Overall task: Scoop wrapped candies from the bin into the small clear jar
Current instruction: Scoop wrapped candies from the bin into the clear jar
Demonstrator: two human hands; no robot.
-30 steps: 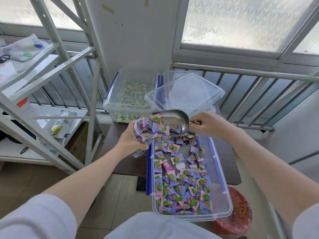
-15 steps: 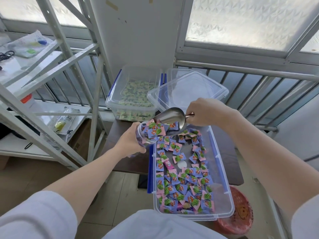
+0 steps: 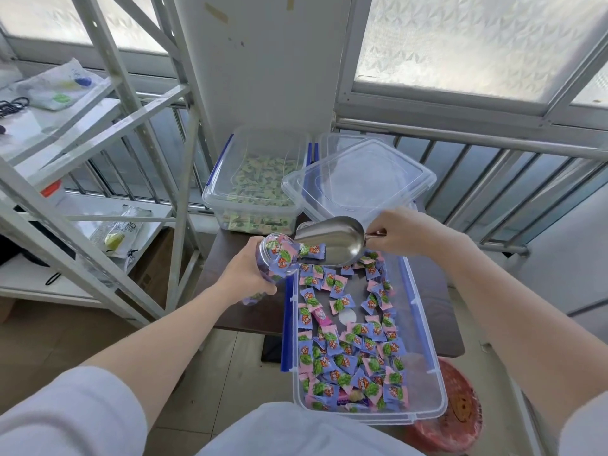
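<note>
No legible text, brand or number found. The wrapped candies (image 3: 342,357) carry printed marks too small to read; printing on the shelf packet (image 3: 115,229) is blurred.

1. The bin (image 3: 424,327) is standing open on top; nothing is covering its near half, so access from above is remaining free there.
2. The scoop (image 3: 332,240) and the jar (image 3: 274,258) are occupying the space over the bin's far left corner.
3. The right hand (image 3: 409,232) is blocking the far rim of the bin.
4. The clear lid (image 3: 358,179) and the second bin (image 3: 256,179) are closing off the far side of the counter (image 3: 437,311).
5. The white shelf frame (image 3: 184,179) is limiting movement on the left.
6. The railing (image 3: 493,143) is bounding the area behind.
</note>
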